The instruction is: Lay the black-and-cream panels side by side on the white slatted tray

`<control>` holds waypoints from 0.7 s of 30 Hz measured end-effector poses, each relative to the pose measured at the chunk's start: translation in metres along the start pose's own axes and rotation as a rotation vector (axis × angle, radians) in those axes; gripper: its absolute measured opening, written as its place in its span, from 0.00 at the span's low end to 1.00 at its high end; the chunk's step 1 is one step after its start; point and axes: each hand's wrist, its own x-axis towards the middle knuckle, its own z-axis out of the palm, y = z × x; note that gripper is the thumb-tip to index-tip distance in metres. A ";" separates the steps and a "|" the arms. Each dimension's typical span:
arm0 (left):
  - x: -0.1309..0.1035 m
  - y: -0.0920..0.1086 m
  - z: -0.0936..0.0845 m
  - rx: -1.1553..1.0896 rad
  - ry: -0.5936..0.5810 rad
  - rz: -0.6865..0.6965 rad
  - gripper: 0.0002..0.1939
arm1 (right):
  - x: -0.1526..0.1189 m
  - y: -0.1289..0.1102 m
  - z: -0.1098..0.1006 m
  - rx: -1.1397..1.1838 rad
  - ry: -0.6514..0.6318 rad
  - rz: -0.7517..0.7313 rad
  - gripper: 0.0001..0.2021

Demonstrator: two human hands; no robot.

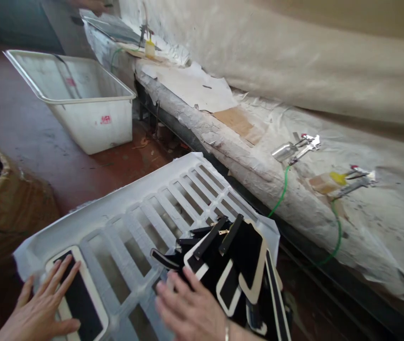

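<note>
A flat black panel with a cream border (83,303) lies on the left end of a grey slatted plastic rack (117,227). My left hand (48,303) rests on that panel with its fingers spread. At the lower middle, my right hand (191,303) is over the rack, beside a heap of black pieces with cream edges (248,251); its fingers are stretched out and slightly blurred. Some pieces in the heap carry zips and dark strips. Part of the heap's near side is hidden behind my right hand.
A bench covered in whitish sheeting (223,142) runs along the right, bearing a metal-cup spray gun (294,149) and a yellow-lidded spray gun (344,182) with green hoses. A white tub (92,118) stands on the floor; a cardboard box (13,208) is at left. Another person's hand (93,5) shows at top.
</note>
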 end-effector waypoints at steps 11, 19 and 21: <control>0.003 0.027 -0.033 0.162 -0.129 -0.039 0.50 | 0.031 0.080 0.050 -0.110 -0.379 0.221 0.04; 0.006 0.023 -0.025 0.147 -0.140 -0.031 0.55 | 0.046 0.199 0.018 -0.228 -0.298 0.492 0.21; 0.006 0.024 -0.026 0.149 -0.135 -0.032 0.56 | 0.048 0.199 0.018 -0.218 -0.251 0.496 0.23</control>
